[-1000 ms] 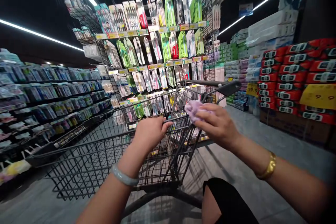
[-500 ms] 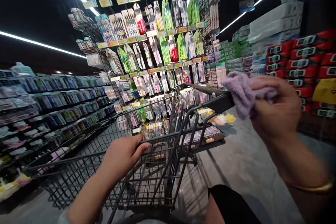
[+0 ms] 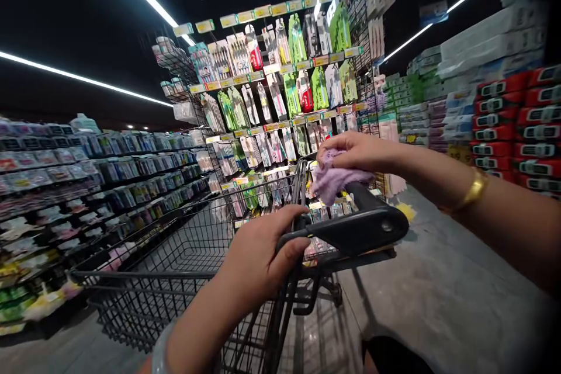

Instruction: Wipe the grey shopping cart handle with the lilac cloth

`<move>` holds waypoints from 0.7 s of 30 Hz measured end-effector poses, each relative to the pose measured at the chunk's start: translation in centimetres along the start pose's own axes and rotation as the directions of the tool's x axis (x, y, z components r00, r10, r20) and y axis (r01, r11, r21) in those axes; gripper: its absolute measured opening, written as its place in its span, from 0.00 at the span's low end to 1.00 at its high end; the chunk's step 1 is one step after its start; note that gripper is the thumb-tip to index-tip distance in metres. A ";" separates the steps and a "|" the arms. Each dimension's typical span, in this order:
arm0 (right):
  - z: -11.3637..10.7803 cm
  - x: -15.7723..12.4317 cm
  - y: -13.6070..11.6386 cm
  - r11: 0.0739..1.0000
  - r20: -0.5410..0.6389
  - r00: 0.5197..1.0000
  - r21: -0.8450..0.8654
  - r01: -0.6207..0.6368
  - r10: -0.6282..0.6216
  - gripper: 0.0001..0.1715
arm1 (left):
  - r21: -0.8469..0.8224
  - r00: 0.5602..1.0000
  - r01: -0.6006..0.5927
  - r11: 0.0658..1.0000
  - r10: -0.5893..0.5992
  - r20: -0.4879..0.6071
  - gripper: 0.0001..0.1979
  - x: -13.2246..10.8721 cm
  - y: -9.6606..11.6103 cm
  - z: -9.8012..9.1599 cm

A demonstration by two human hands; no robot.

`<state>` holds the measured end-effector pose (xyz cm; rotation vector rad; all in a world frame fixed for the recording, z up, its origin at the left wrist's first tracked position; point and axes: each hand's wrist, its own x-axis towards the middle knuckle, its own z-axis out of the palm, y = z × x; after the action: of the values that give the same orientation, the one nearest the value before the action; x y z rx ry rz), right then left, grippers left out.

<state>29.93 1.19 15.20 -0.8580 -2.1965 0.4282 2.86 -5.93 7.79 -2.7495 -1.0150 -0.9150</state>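
Note:
A black wire shopping cart point(image 3: 144, 274) stands in front of me, its dark handle point(image 3: 372, 225) angled toward my right. My left hand point(image 3: 263, 248) is closed around the cart's frame close to the near end of the handle, thumb and fingers wrapped over the bar. In my right hand point(image 3: 362, 152) is a crumpled lilac cloth point(image 3: 335, 182), pressed onto the handle's crossbar farther from me. The fingertips are bent over the cloth and partly hidden in its folds. The basket's wire floor shows through the mesh.
A rack of hanging toothbrush packs point(image 3: 272, 93) rises just beyond the cart. Shelves of packaged goods point(image 3: 131, 158) run along the left. Stacked red packs point(image 3: 499, 120) stand at the right, with grey floor point(image 3: 456, 280) before them.
My right hand has carried the cloth leftward, from beside the handle's end onto the crossbar. My left hand has shifted right along the cart frame. The handle appears lower and more turned in view.

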 end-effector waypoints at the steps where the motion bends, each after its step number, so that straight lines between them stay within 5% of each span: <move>1: 0.4 -0.1 -1.1 0.998 0.046 0.997 0.021 0.062 -0.063 0.06 | -0.046 1.000 0.014 0.999 -0.013 0.013 0.33 -0.3 -0.1 0.0; 5: 2.3 -0.5 -6.1 0.960 0.274 0.920 0.116 0.256 -0.279 0.14 | -0.099 0.997 0.074 0.992 -0.074 0.005 0.33 -2.1 -1.0 0.1; 11: 4.2 3.2 -7.8 0.941 0.586 0.768 -0.024 0.338 -0.260 0.25 | 0.000 0.976 0.133 0.991 -0.131 -0.171 0.32 -4.3 -1.5 0.4; 16: 4.3 6.6 -3.7 0.819 0.506 0.827 -0.350 0.456 -0.244 0.29 | -0.032 0.980 0.107 0.994 -0.111 -0.163 0.29 -5.6 -1.7 -0.1; 21: 4.1 9.0 0.7 0.748 0.366 0.899 -0.520 0.413 -0.241 0.26 | -0.012 0.972 0.059 0.998 -0.060 -0.227 0.30 -6.5 -2.1 -0.8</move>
<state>22.59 7.72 16.66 -0.7093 -2.7381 -0.3657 -2.75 -8.22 4.55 -2.5547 -1.0584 -1.2091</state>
